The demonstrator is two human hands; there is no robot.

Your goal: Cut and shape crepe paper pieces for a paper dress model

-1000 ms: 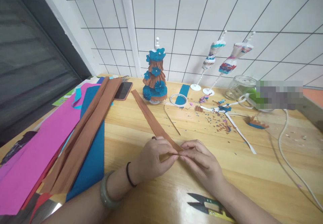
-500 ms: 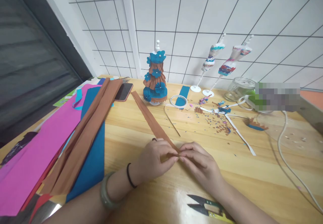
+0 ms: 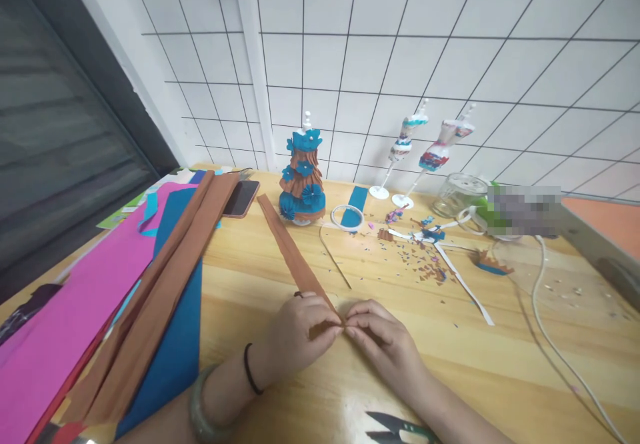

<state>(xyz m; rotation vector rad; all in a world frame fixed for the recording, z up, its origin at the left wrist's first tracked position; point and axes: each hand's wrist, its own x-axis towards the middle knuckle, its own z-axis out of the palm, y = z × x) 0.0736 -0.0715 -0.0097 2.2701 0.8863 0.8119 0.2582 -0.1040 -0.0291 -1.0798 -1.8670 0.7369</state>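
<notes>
A long strip of brown crepe paper (image 3: 295, 254) runs from the middle of the table down to my fingers. My left hand (image 3: 310, 327) pinches its near end between thumb and fingertips. Pressed close against it, my right hand (image 3: 383, 341) pinches the same end, and the fingertips of both hands meet. The gripped bit of paper is mostly hidden. Thread snips (image 3: 395, 429) with dark blades lie below my right hand, partly cut off by the frame edge. Beyond the strip stands a small dress form (image 3: 303, 177) covered in brown pleats and blue paper flowers.
Brown, blue and pink paper sheets (image 3: 90, 284) overlap on the left, beside a phone (image 3: 242, 199). A white ring (image 3: 347, 218) lies on a blue strip. Two more dress forms (image 3: 409, 141), a glass jar (image 3: 460, 194), paper scraps (image 3: 430, 264) and a white cable (image 3: 540, 324) occupy the right.
The view has tilted up slightly, so the table items sit lower in the picture. Both hands keep their pinch on the brown strip, with fingertips still together.
</notes>
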